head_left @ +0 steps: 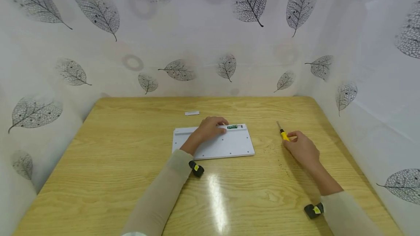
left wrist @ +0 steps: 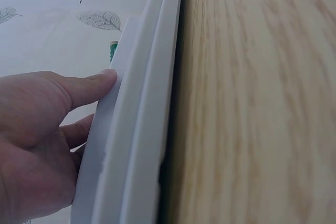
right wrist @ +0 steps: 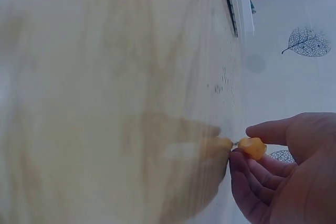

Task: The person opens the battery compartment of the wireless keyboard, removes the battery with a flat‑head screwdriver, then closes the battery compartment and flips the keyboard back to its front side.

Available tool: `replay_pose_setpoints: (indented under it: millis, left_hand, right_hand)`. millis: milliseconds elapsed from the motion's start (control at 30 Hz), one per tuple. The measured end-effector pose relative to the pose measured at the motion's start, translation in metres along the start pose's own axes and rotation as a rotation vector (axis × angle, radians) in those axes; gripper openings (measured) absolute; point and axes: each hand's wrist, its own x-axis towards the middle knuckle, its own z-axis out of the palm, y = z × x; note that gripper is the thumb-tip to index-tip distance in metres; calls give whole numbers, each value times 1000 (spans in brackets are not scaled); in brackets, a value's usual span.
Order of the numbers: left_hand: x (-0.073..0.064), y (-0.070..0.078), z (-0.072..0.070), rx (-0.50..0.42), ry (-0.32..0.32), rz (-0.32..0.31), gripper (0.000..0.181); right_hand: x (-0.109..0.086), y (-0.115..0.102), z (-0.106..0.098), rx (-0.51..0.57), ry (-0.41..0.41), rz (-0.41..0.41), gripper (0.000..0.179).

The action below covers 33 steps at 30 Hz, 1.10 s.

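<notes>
A white keyboard (head_left: 226, 145) lies face down on the table, small screws dotting its back. Along its far edge runs a raised ridge with an uncovered battery slot, where a green battery (head_left: 232, 127) shows. My left hand (head_left: 210, 128) holds this ridge, thumb on the near side and fingers over the far edge; the left wrist view shows the thumb (left wrist: 94, 86) against the white plastic. To the right, my right hand (head_left: 302, 149) pinches the yellow handle of a screwdriver (head_left: 284, 135) between thumb and fingers. Its metal shaft points away from me, close over the table.
A small white cover strip (head_left: 191, 113) lies beyond the keyboard. Tiny dark specks (head_left: 282, 165) are scattered on the wooden table (head_left: 108, 177) between the keyboard and my right hand. A leaf-printed white curtain (head_left: 197, 39) encloses the table's back and sides.
</notes>
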Motion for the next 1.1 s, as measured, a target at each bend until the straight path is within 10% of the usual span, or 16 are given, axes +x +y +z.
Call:
replay_pose_setpoints:
  millis: [1100]
  left_hand:
    - [-1,3,-3,22,-32,11,30]
  right_hand:
    - [3,-3,-5,-103,-81,11,55]
